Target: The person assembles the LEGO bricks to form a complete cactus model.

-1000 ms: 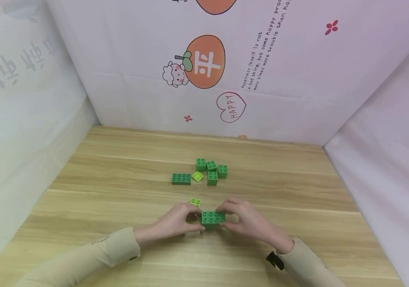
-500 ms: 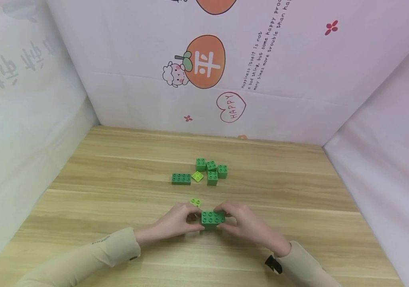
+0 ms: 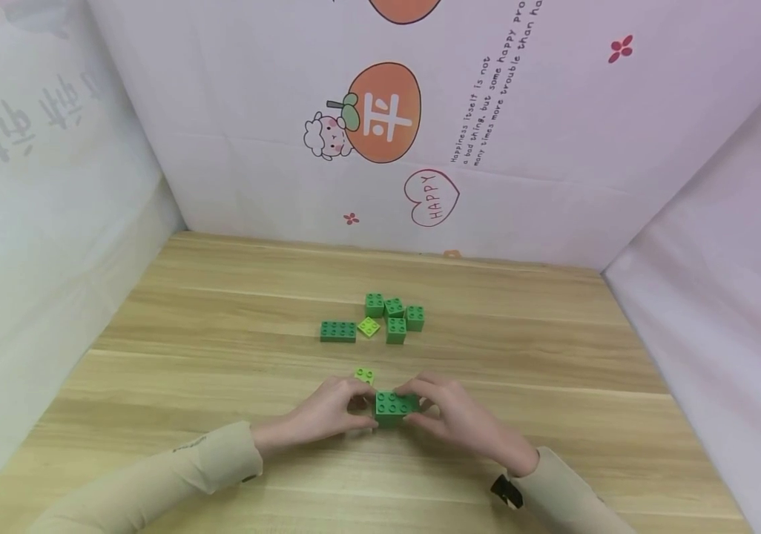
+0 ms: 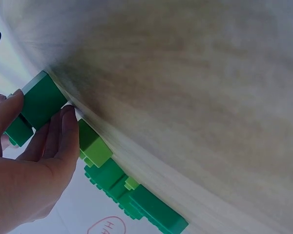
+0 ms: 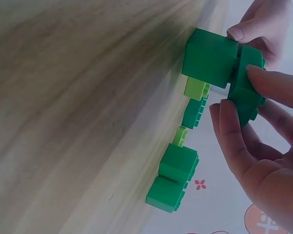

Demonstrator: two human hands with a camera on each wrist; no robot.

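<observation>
My left hand [image 3: 323, 414] grips the left end of a thick green block [image 5: 207, 56] standing on the table. Over that block lies a thinner green brick with studs [image 3: 392, 403], pinched at its right part between the thumb and fingers of my right hand [image 3: 463, 423]. In the right wrist view the thinner brick [image 5: 246, 90] sits slightly tilted, with a narrow gap to the block visible near my right fingers. Just behind my left fingertips is a lime brick [image 3: 363, 376], partly hidden by that hand.
Farther back on the wooden table [image 3: 220, 311] stand several small green blocks [image 3: 396, 331], a lime piece [image 3: 369, 327] and a long dark green brick [image 3: 337, 331]. White printed cloth [image 3: 254, 178] rises behind the table and along both sides.
My right hand has shifted slightly left along the thinner brick and covers more of its right end. My left hand has stayed about where it was. The head view has moved very slightly.
</observation>
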